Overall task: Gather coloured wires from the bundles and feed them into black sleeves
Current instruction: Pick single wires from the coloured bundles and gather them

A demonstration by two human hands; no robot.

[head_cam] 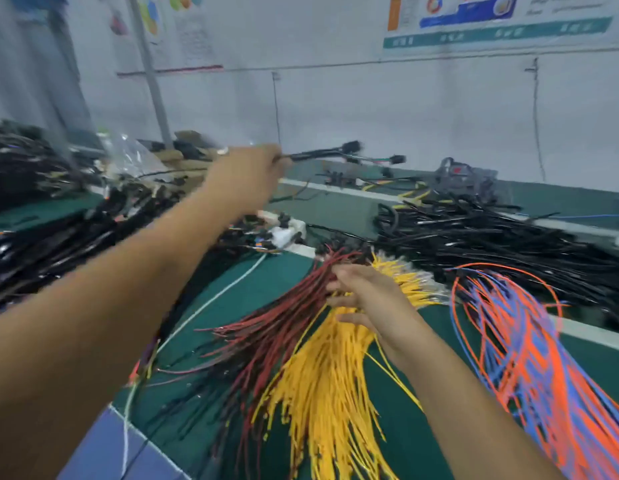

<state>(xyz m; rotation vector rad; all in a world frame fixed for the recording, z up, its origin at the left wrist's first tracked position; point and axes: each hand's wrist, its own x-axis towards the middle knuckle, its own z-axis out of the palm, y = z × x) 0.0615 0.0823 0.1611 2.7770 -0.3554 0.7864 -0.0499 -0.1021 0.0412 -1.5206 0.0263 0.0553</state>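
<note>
Left hand (247,174): raised over the far side of the table (398,403), fingers curled round one end of a black sleeved harness (322,154); the harness runs out to the right from the fist, roughly level, with plugs at its far end
Right hand (365,296): low and near the body, fingers loosely bent and resting on the heads of the wire bundles; whether it pinches a wire is too blurred to tell
Key relation: the red wires (284,327) and yellow wires (329,368) lie directly under the right hand, fanning toward the viewer; so the right hand is the nearer one for picking
Black sleeves (491,237): a heap lies beyond and to the right of the right hand; more dark cables (59,230) are piled at left
Other things: orange and blue wires (529,348) loop at far right, just beside the yellow
In the way: probably the tangle itself; neighbouring strands may drag along
</note>
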